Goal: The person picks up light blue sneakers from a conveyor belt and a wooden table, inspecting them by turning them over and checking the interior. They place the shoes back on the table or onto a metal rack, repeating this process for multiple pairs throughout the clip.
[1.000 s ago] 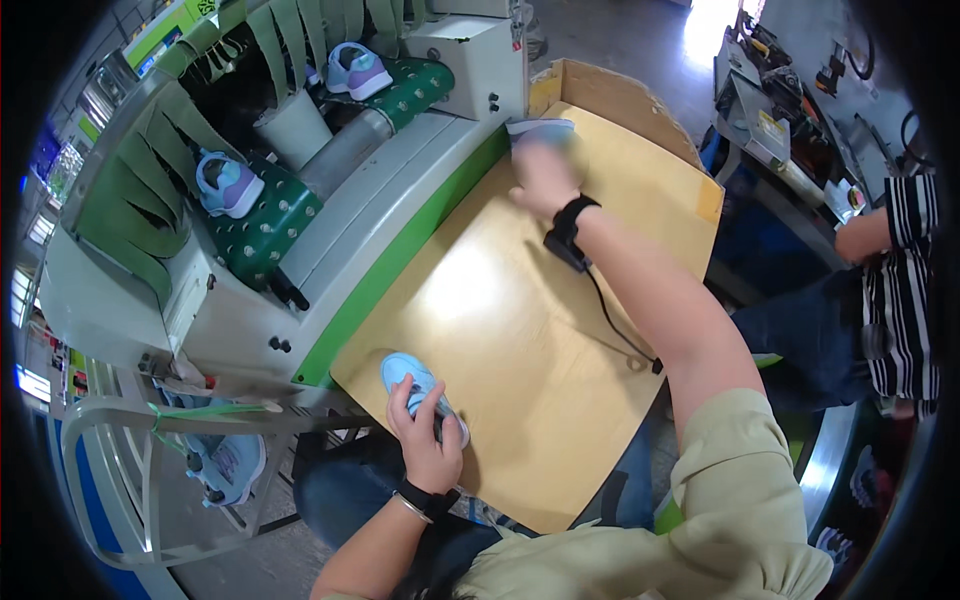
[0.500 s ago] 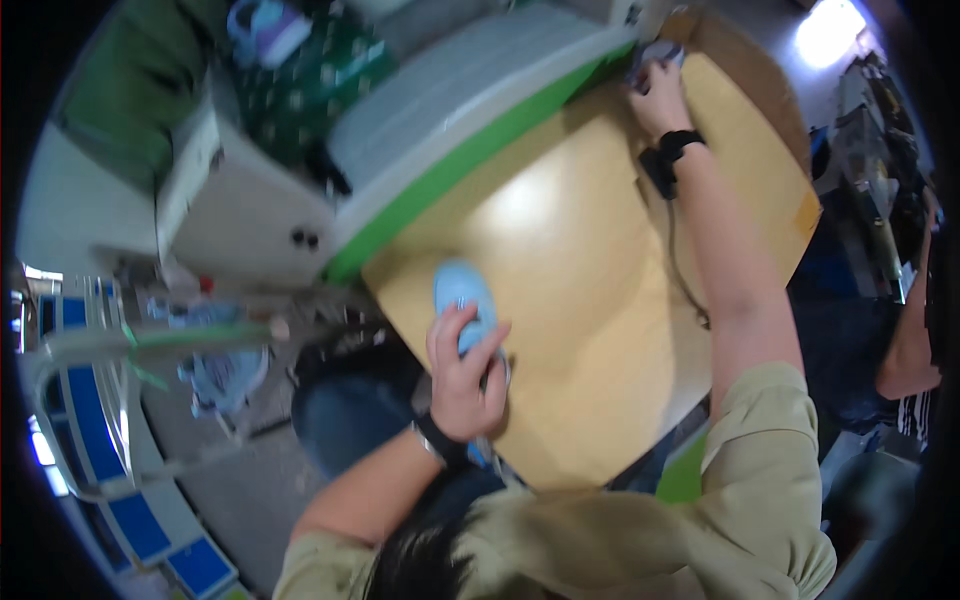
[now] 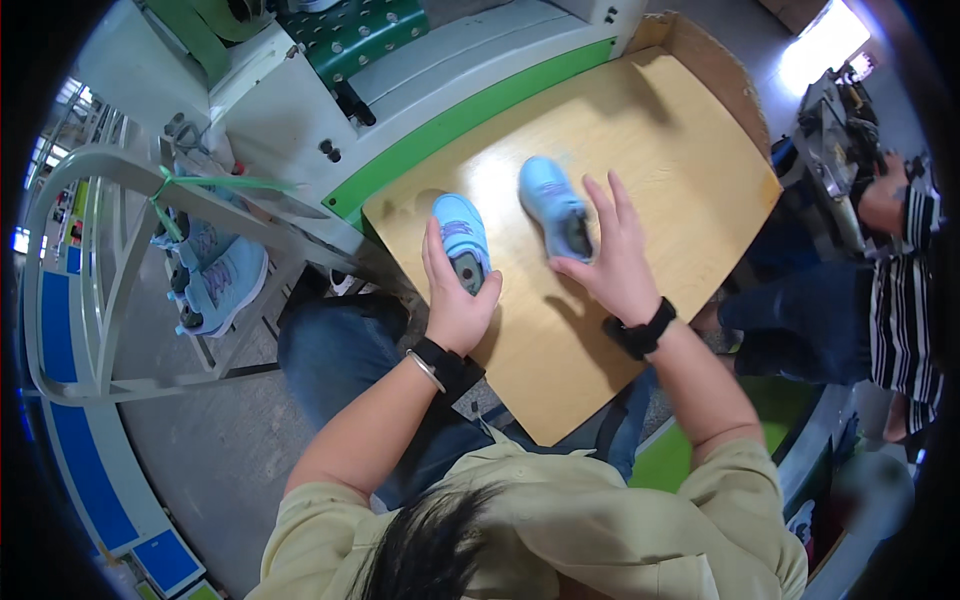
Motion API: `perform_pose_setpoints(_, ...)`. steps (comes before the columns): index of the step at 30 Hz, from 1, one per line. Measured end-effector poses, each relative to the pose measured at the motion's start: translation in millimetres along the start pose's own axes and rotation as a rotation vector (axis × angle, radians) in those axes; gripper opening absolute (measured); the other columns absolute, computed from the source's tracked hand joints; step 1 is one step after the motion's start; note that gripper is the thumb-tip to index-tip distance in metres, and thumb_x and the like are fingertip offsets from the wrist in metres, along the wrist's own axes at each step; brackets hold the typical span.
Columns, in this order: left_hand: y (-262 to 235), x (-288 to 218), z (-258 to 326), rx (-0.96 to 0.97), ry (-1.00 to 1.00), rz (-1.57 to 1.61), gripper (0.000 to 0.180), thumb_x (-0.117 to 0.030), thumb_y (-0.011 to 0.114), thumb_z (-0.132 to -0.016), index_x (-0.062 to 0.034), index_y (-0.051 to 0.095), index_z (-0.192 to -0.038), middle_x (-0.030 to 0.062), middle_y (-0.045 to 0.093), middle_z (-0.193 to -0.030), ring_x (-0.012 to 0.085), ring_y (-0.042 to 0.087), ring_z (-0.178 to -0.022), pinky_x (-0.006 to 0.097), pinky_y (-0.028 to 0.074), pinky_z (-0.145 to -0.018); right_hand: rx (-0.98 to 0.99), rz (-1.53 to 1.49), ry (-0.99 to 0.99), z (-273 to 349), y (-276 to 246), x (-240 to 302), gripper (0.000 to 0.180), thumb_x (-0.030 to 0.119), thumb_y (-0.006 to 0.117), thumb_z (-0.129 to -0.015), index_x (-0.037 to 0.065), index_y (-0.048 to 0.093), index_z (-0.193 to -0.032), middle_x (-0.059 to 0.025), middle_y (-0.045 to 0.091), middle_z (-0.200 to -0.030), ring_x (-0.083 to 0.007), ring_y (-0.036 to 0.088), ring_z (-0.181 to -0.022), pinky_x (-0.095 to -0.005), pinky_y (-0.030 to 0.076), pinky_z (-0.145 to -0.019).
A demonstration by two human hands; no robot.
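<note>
Two light blue sneakers rest on a wooden tabletop. My left hand wraps the heel end of the left sneaker, fingers along its left side and thumb on its right. That sneaker has purple-grey laces and a dark inside, and its toe points away from me. Beside it, the right sneaker is slightly blurred and angled, toe toward the far left. My right hand is spread at its heel end, thumb close to the heel and fingers raised; whether the thumb touches it I cannot tell.
A white machine with a green edge borders the table's far side. Cardboard lines the far right corner. At left stands a metal rack holding more blue sneakers. Another person in a striped top is at the right.
My right hand has come back from the table's far right corner to the right sneaker, now beside the other. My left hand has shifted from over the left sneaker to its heel.
</note>
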State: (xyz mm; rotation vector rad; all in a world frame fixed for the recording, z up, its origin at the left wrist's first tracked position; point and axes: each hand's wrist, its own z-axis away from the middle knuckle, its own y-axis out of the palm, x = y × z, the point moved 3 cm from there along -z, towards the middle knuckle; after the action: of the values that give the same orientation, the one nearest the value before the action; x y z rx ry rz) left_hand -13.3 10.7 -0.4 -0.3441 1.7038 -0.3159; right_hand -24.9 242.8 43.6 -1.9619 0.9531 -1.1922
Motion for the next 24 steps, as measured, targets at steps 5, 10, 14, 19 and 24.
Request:
perform_pose_setpoints(5,0.8,18.6,6.4,0.154,0.043,0.049,0.116,-0.020,0.081,-0.083,-0.0034,-0.004,-0.161,0.0271,0.005,-0.165,0.0377,0.017,-0.153,0.044,0.021,-0.124,0.073,-0.526,0.330,32.9,63.9,35.6,0.086,0.019,0.076,-0.088,-0.006,0.026,-0.154,-0.0284,0.065,-0.119,-0.0381,0.066,-0.112,-0.0416,0.051,-0.098)
perform_pose_setpoints(10,-19.6,27.2,7.0,0.320,0.095,0.120,0.132,-0.031,0.092,-0.073,-0.0049,-0.003,-0.161,0.0317,-0.004,-0.165,0.0415,0.005,-0.156,0.048,0.016,-0.125,-0.195,-0.503,0.254,25.5,65.4,52.5,0.082,0.020,0.074,-0.088,-0.005,0.030,-0.152,-0.0278,0.054,-0.138,-0.0380,0.054,-0.131,-0.0419,0.045,-0.108)
perform_pose_setpoints(14,-9.6,19.0,10.7,0.322,0.123,0.174,0.132,-0.021,0.093,-0.073,-0.0039,-0.004,-0.161,0.0230,0.011,-0.162,0.0326,0.029,-0.147,0.042,0.032,-0.119,0.009,-0.874,0.353,0.3,89.2,30.4,0.083,0.016,0.072,-0.086,-0.002,0.029,-0.154,-0.0279,0.048,-0.145,-0.0364,0.047,-0.138,-0.0403,0.040,-0.114)
perform_pose_setpoints(19,-16.4,-7.5,14.5,0.494,0.019,0.246,0.126,-0.003,0.087,-0.072,-0.0060,-0.001,-0.162,0.0189,0.025,-0.155,0.0283,0.043,-0.134,0.040,0.040,-0.112,0.135,-0.765,0.310,21.3,47.9,37.4,0.070,0.006,0.063,-0.084,0.011,0.039,-0.149,-0.0216,0.059,-0.128,-0.0273,0.066,-0.100,-0.0376,0.058,-0.081)
perform_pose_setpoints(24,-18.5,6.5,10.3,0.483,0.165,0.108,0.117,-0.004,0.081,-0.078,-0.0069,0.000,-0.162,0.0203,0.023,-0.159,0.0300,0.035,-0.141,0.040,0.035,-0.115,-0.056,-0.675,0.290,41.8,67.7,53.2,0.074,0.009,0.066,-0.087,0.005,0.032,-0.152,-0.0265,0.041,-0.149,-0.0428,0.045,-0.137,-0.0442,0.037,-0.117)
